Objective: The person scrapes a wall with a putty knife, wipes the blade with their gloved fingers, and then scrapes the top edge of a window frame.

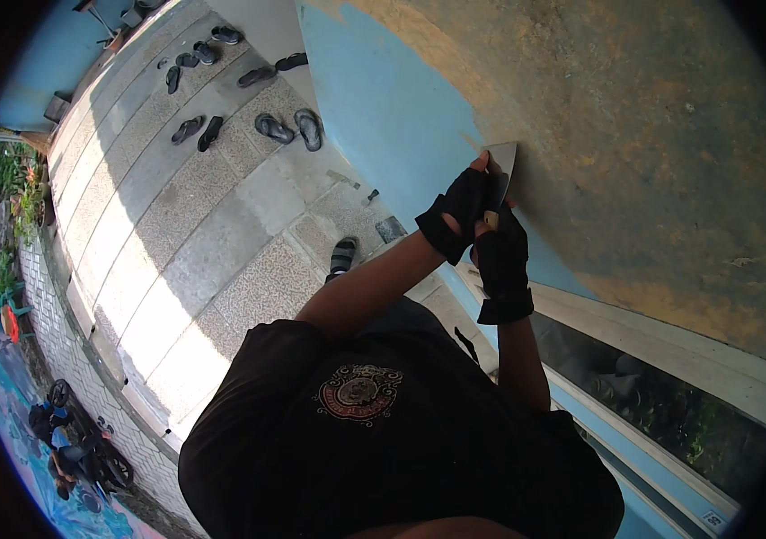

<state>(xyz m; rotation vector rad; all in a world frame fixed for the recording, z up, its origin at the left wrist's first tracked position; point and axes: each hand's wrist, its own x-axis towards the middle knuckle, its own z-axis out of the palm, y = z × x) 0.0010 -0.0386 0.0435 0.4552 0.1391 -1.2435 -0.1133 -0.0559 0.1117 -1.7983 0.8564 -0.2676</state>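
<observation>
A black short-sleeved T-shirt [383, 449] is being worn, and a round emblem [358, 393] in red and cream is being shown on its chest. Black fingerless gloves [455, 216] are being worn on the left hand [462, 214] and the right hand [501, 259], so the fingertips are being left uncovered. The right wrist is being wrapped by a broad black cuff [505, 307]. The forearms are being left bare.

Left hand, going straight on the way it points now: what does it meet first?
Most likely the wall: the left hand, with the right hand, grips a scraper whose blade seems pressed to it beside the blue paint. Nothing else shows in that line, though depth is hard to judge.
</observation>
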